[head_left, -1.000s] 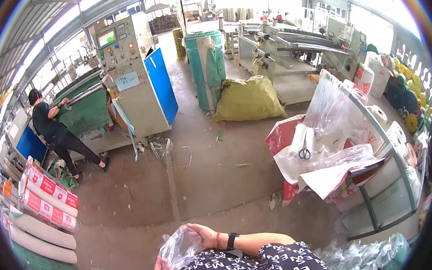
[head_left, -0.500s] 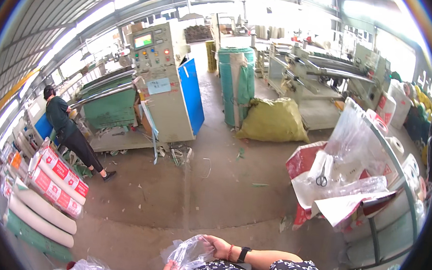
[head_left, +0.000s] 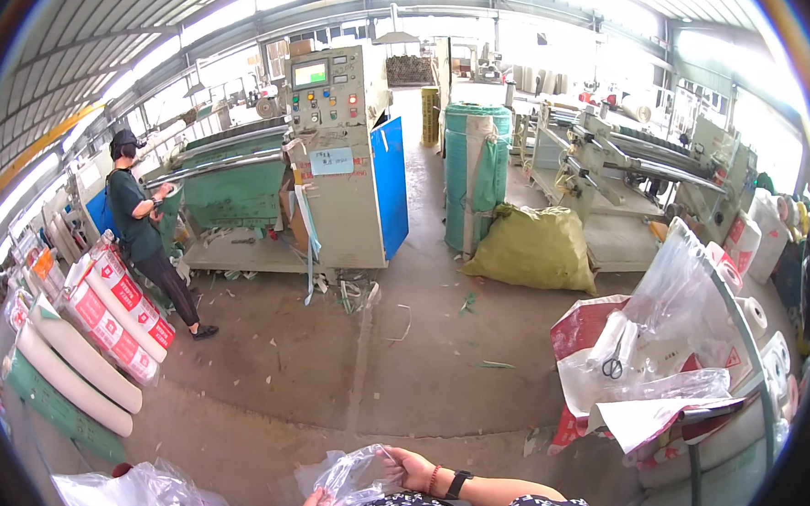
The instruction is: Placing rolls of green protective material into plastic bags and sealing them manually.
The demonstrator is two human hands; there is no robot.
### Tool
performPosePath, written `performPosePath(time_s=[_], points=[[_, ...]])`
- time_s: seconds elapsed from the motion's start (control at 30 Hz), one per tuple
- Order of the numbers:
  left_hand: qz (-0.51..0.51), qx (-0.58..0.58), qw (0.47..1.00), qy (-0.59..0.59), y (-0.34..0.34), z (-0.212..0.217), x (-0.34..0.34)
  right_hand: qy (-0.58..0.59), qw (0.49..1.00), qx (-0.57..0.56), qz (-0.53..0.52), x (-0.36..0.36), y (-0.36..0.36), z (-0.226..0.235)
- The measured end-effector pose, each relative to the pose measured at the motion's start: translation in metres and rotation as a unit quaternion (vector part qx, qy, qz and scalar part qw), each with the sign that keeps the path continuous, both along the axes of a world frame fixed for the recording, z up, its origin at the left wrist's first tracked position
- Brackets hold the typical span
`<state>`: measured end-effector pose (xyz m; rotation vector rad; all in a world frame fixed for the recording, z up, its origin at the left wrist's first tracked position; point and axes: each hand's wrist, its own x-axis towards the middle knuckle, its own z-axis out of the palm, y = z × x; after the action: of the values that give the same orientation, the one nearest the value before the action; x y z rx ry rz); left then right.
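A clear, crinkled plastic bag (head_left: 349, 479) is stretched between my two hands, close to my body at the lower edge. My right hand (head_left: 412, 470), with a red bead bracelet and a dark watch on its wrist, pinches the bag's upper right edge. On the lower left side of the bag, the fingers of my left hand (head_left: 315, 505) are closed on the film; most of that hand is cut off by the picture's edge. More clear plastic (head_left: 141, 491) lies bunched at the lower left.
Wrapped rolls (head_left: 113, 316) lie at the left, near a person (head_left: 141, 216) standing by a machine with a control cabinet (head_left: 332, 167). A green roll (head_left: 473, 179) and a yellow sack (head_left: 535, 248) stand ahead. At right, scissors (head_left: 611, 366) lie on sheeting over a rack.
My view has shifted, so the machines sit farther right in the picture. My hands keep hold of the bag with little movement. The person at left has turned and raised their hands.
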<state>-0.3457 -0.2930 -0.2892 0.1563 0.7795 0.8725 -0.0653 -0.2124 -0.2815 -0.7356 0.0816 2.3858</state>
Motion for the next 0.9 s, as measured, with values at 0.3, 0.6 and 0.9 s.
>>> performPosePath(time_s=[0.3, 0.6, 0.9], points=[[-0.132, -0.021, 0.936, -0.327, 0.005, -0.069, -0.054, -0.022, 0.996, 0.063, 0.061, -0.005, -0.001, 0.028], [0.085, 0.005, 0.992, 0.09, 0.011, 0.035, -0.017, -0.057, 0.997, 0.049, -0.02, 0.023, 0.002, 0.041], [0.257, 0.09, 0.935, 0.229, 0.014, 0.069, -0.074, -0.04, 0.863, 0.086, -0.496, 0.213, 0.061, 0.012]])
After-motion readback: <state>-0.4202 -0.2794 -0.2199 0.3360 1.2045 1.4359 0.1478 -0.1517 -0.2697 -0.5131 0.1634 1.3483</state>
